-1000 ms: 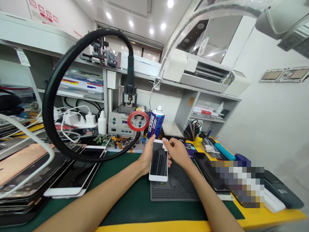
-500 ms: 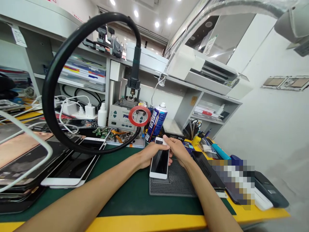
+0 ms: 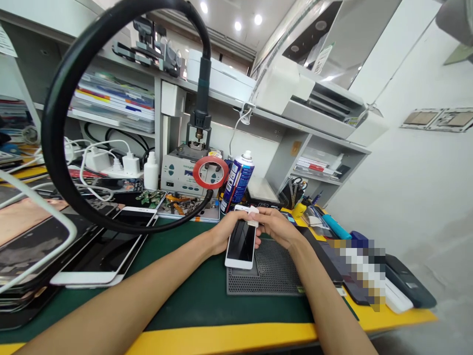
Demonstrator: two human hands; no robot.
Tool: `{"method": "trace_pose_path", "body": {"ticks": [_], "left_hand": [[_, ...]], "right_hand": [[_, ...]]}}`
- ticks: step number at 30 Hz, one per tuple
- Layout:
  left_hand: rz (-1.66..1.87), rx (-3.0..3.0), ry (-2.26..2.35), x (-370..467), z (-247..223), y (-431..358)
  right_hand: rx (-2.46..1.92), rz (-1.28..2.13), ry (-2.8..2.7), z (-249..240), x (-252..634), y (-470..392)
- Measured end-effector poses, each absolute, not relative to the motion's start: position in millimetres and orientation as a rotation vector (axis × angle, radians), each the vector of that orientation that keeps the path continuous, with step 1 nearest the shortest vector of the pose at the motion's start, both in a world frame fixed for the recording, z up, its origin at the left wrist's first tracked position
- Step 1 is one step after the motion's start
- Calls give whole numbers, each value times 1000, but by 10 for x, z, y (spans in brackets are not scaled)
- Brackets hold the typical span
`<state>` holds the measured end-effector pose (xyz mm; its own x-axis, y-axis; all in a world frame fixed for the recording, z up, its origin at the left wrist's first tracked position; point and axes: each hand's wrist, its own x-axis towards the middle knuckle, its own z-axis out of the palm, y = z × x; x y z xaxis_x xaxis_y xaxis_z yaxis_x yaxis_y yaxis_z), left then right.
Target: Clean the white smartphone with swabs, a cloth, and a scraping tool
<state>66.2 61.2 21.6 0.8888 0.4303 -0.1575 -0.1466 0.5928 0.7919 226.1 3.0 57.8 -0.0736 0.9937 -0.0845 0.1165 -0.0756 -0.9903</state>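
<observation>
So two bare hands here, one white phone between them. The left hand (image 3: 227,230) is closed around the white phone (image 3: 240,244), palm along its left side and thumb laid across the upper part of the glass. A few fingertips poke out past the right edge, can't tell for sure whose. The right hand (image 3: 280,228) has thumb and fingers pinched together, no real gap, on one small white piece (image 3: 253,219) at the phone's upper right corner. Phone is glass side up, tipped toward the person; long axis runs near to far, far end leaning a touch right toward the can, near end pointing back at the yellow bench edge (image 3: 221,340). It sits over the left part of one dark perforated mat (image 3: 279,268), and I can't tell if the near end touches it. Under that is one green mat (image 3: 192,308). Behind the hands I count one blue spray can (image 3: 238,182), one red ring (image 3: 197,172), one white bottle (image 3: 151,171), one grey control box (image 3: 177,172) and one thick black hose (image 3: 51,128) looping up on the left. A white-framed screen (image 3: 96,254) lies on the left, near a pile of dark panels (image 3: 33,261). Three round ceiling lights (image 3: 237,25) up top.
</observation>
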Motion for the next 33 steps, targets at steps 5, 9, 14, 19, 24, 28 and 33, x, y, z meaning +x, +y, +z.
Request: {"method": "trace_pose_path", "body": {"ticks": [5,9,14,19,24,28,33], "left_hand": [[362,732,201,644,247,634],[369,691,265,645,252,654],[412,630,292,659,249,650],[472,576,330,662,274,638],[411,577,297,668,260,654],[382,604,277,662,229,672],[391,655,269,651,225,670]], "right_hand": [[-1340,1186,-1328,559,2189,23],[-1448,1088,-1334,509,2048,46],[-1675,700,-1305,421,1863,95],[-1702,522,-1272,378,1802,118],[-1722,703,-1160,401,1825,118],[-1569,943,-1136,442,1898,92],[-1335,1180,-1210,465,2060,56]]}}
